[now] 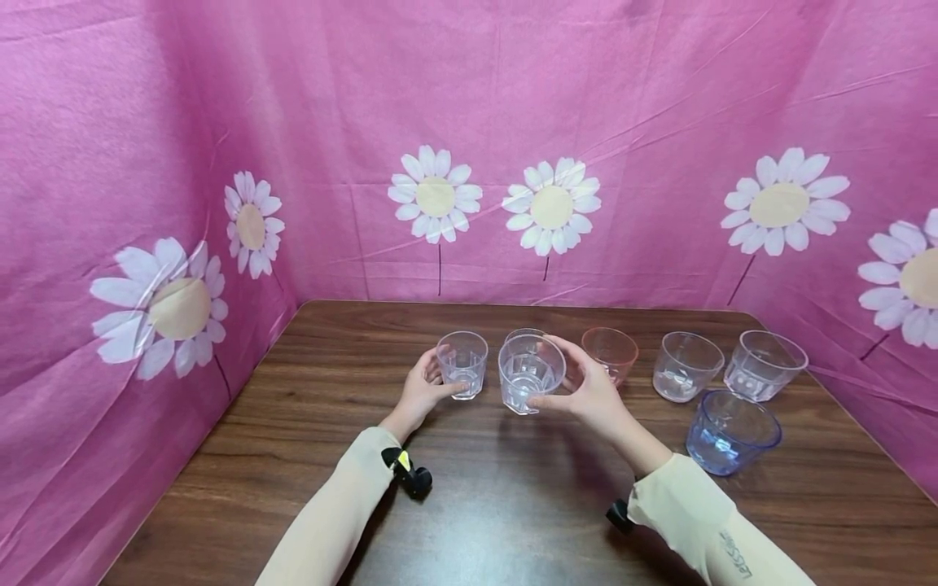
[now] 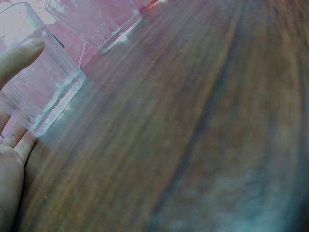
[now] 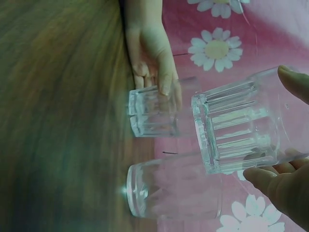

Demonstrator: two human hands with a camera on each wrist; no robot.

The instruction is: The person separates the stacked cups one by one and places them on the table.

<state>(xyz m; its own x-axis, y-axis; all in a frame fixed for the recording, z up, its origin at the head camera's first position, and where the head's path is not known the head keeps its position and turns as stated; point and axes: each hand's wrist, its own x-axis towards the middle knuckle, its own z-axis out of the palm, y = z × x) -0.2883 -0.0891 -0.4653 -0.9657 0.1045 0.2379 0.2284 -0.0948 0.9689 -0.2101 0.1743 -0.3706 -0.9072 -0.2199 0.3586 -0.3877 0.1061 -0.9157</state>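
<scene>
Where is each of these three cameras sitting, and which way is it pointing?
Head: worn on the head, looking forward and down at the wooden table; both sleeves, the left hand and the right hand show.
Left wrist: low beside the left hand, looking across the tabletop at the small clear cup it grips.
Right wrist: by the right hand, looking at the ribbed clear cup it holds off the table; the left hand shows beyond.
Shared: all three views show the small clear cup.
</scene>
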